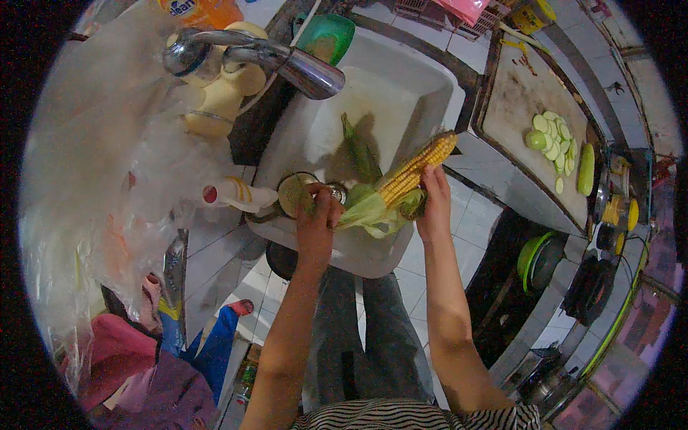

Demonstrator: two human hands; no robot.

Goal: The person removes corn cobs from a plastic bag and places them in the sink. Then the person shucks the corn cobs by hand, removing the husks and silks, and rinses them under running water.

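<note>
An ear of corn (418, 167) with bare yellow kernels is tilted over the near right part of a white sink (430, 70). Its pale green husk (373, 211) is peeled back towards the lower left. My right hand (435, 204) holds the ear from its right side. At the stalk end my left hand (317, 212) pinches the gathered husk; its fingertips are partly hidden. A loose dark green husk leaf (357, 148) lies in the basin beyond the cob. Beside my left hand are a round strainer (293, 193) and the metal drain (338, 191).
A chrome faucet (285, 62) reaches over the sink from the left, near a green plastic bowl (328, 37). Right of the sink, a worn board (510, 102) bears pale green vegetable slices (553, 137) and an uncut piece (586, 169). Clear plastic sheeting (97, 134) covers the left side.
</note>
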